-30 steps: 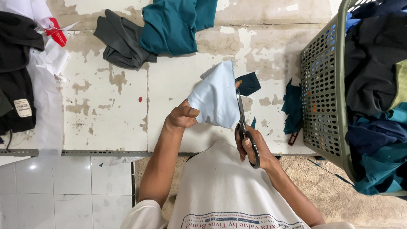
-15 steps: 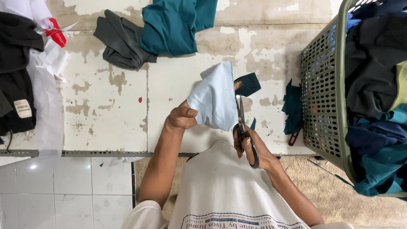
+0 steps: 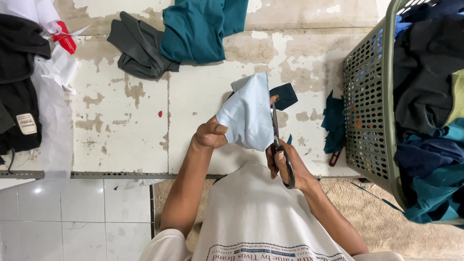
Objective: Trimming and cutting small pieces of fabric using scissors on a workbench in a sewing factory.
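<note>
Near the bench's front edge, left hand (image 3: 210,134) pinches a light blue fabric piece (image 3: 247,113), held up. Right hand (image 3: 285,166) grips black scissors (image 3: 280,147), blades along the cloth's right edge. Green laundry basket (image 3: 369,104) full of clothes at right edge; teal garment (image 3: 200,29) and grey garment (image 3: 137,46) at back edge.

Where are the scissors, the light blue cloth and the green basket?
scissors (image 3: 276,130), head view, on the blades.
light blue cloth (image 3: 249,113), head view, its middle.
green basket (image 3: 369,96), head view, its holed wall.
</note>
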